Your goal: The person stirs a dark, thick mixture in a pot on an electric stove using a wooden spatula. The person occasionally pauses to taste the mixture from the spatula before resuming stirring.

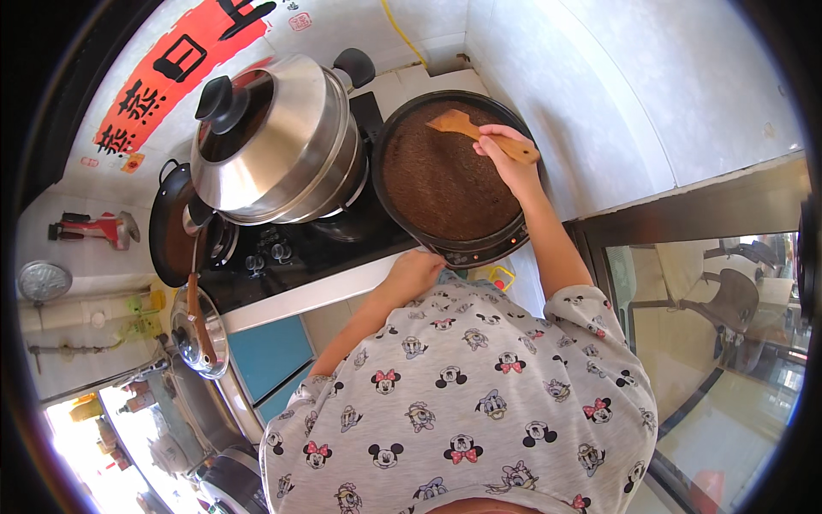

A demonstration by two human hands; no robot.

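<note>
My right hand (506, 154) grips the handle of a wooden spatula (451, 121). The spatula's flat blade reaches over the far part of a round black electric pan (472, 252). Inside the pan spreads a dark brown layer (443, 173) with a fine, grainy-looking surface; whether it is loose, wet or the bare pan floor cannot be told. Small orange lights glow on the pan's near edge. My left hand (416, 273) is curled low in front of the pan, beside the counter's front edge. Its fingertips are hidden, so anything in them cannot be seen.
On the black gas hob (302, 250) stands a large steel steamer pot (289, 141) with a domed lid. A black wok (168, 225) leans left of it, with a wooden-handled ladle (194, 289) and a glass lid (215, 321) nearby. A tiled wall (597, 96) rises close on the right.
</note>
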